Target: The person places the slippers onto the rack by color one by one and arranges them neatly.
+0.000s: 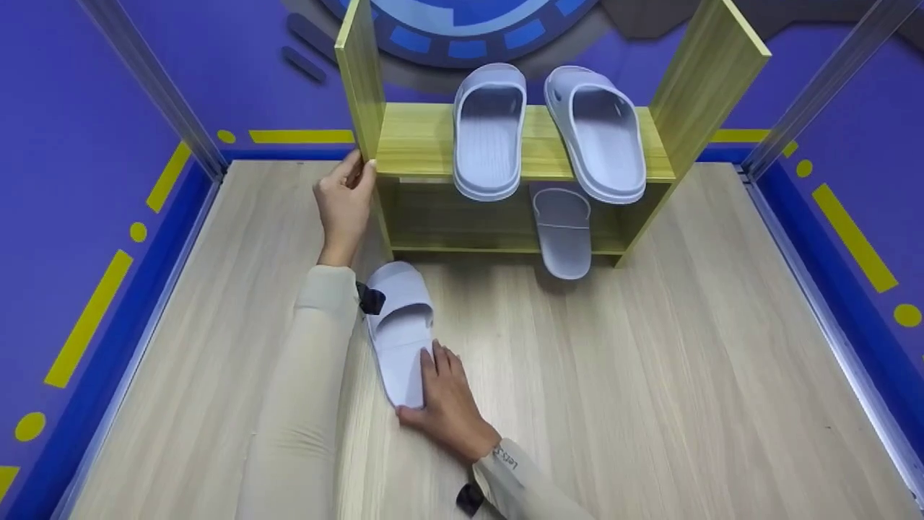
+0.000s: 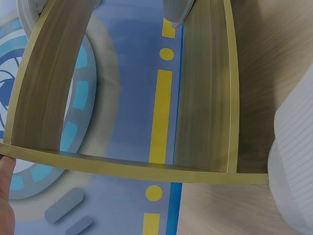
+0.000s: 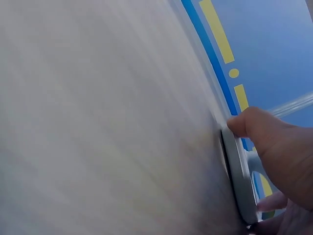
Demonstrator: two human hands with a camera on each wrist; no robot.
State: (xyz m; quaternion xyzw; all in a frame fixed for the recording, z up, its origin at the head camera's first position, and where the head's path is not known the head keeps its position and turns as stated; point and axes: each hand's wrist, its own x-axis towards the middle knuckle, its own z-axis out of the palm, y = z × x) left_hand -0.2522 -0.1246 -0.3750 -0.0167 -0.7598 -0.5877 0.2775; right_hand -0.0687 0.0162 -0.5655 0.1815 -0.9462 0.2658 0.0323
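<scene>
My left hand (image 1: 345, 206) pinches the front edge of the wooden shoe rack's left side panel (image 1: 359, 87), at about the height of the upper shelf. In the left wrist view only part of this hand shows, at the left edge beside the panel. With thumb and fingers, my right hand (image 1: 451, 404) grips the heel end of a pale open-toe slipper (image 1: 404, 343). The slipper points toward the rack's lower left corner, sole down. In the right wrist view, the slipper's side (image 3: 239, 176) lies between thumb and fingers, low over the floor.
Two pale clogs (image 1: 489, 144) stand on the upper shelf (image 1: 415, 141), heels overhanging its front edge. A matching slipper (image 1: 564, 242) sits on the lower level, toward the right, its heel sticking out. Blue-purple walls (image 1: 72, 144) with yellow markings surround the wood-look floor (image 1: 650, 397).
</scene>
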